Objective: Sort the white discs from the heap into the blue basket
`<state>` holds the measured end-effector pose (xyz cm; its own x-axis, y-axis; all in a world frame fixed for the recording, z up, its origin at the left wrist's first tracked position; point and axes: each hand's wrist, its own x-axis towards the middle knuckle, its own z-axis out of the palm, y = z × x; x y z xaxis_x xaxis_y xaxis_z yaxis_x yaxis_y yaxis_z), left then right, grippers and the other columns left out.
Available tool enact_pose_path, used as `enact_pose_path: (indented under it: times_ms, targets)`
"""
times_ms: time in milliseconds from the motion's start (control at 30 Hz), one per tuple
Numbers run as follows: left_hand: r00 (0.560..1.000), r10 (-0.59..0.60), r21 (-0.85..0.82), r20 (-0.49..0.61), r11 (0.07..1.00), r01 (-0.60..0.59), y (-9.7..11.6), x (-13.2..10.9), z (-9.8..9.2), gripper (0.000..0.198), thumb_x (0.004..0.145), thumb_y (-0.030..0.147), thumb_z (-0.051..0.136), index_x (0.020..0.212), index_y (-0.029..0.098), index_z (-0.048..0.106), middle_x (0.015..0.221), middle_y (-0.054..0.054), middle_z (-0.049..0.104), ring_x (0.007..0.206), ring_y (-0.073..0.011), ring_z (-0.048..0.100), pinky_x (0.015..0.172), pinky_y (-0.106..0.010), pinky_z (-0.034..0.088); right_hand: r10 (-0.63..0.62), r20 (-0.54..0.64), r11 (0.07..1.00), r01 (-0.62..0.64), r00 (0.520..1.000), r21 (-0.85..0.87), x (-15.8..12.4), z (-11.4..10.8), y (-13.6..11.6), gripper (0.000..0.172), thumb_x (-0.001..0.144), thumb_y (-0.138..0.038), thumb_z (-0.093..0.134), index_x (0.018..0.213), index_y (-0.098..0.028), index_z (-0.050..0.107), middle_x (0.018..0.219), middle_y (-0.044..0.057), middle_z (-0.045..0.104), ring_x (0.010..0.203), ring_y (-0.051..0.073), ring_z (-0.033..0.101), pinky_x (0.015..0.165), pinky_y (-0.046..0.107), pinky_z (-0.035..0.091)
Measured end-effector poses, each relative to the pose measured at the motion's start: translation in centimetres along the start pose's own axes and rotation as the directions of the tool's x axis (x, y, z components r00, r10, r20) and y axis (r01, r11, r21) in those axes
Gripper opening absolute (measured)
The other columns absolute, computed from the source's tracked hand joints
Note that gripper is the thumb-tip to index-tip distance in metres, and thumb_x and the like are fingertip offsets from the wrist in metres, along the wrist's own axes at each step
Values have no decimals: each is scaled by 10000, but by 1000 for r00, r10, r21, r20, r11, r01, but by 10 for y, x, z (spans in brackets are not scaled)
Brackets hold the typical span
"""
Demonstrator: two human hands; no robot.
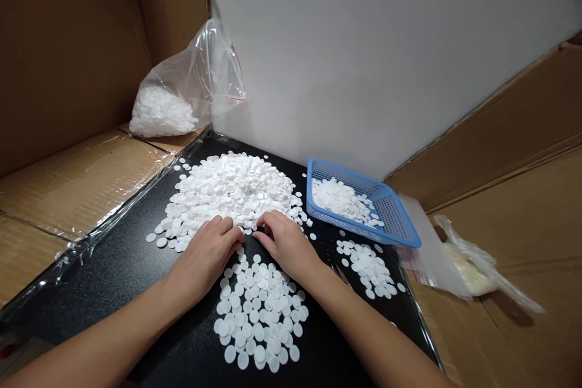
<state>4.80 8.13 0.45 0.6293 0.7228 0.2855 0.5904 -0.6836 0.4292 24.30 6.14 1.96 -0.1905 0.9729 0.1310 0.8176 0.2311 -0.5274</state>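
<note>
A large heap of small white round discs [236, 185] covers the back of the black tabletop [131, 254]. My left hand [207, 254] rests at the heap's front edge, its fingers curled and drawn together, and whatever is under the fingertips is hidden. Facing it, my right hand [288, 245] touches the same edge, with bent fingers and a small gap between thumb and forefinger where I see nothing held. Between my forearms lies a looser, flatter spread of white discs [261, 315], nearer to me than the heap.
A blue mesh basket [409, 233] holding more discs stands at the back right. In front of it lies a small group of discs [370, 270]. A clear bag [200, 73] of discs sits back left on cardboard. Another plastic bag [477, 270] lies off the right edge. A white wall [364, 42] rises behind.
</note>
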Motion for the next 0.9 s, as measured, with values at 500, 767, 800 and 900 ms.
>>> enact_pose_path:
  times_ms: [500, 767, 800, 900]
  targets:
    - [983, -111, -404, 149, 900, 163, 12, -17, -20, 434, 830, 44, 439, 1166, 285, 572, 1055, -5, 674, 934, -187, 638, 801, -291, 501, 176, 240, 951, -227, 955, 207, -5, -19, -3, 113, 862, -129, 644, 768, -192, 636, 730, -17, 633, 663, 129, 576, 582, 227, 394]
    - [987, -54, -313, 151, 944, 100, 0, -18, -6, 473, 909, 54, 414, 1296, 311, 500, 1028, -23, 649, 922, -200, 625, 787, -311, 500, -43, 101, 972, 18, 994, 235, -3, -4, -1, 160, 900, -82, 605, 952, -222, 663, 910, 17, 644, 825, 167, 619, 742, 284, 488]
    - [988, -30, -281, 152, 957, 72, 0, -17, -6, 500, 917, 52, 412, 1342, 309, 467, 1015, -27, 646, 915, -204, 623, 775, -309, 499, -56, 84, 979, 38, 995, 200, -4, 0, 0, 165, 908, -86, 596, 978, -221, 660, 932, 27, 639, 838, 173, 621, 746, 290, 495]
    - [983, 46, -144, 180, 989, -20, 3, -14, -10, 575, 883, 8, 434, 1397, 263, 420, 931, -39, 640, 859, -222, 608, 690, -293, 480, -90, 59, 994, 87, 994, 63, -3, 9, 2, 176, 925, -84, 557, 1014, -202, 652, 971, 57, 630, 853, 192, 628, 747, 302, 507]
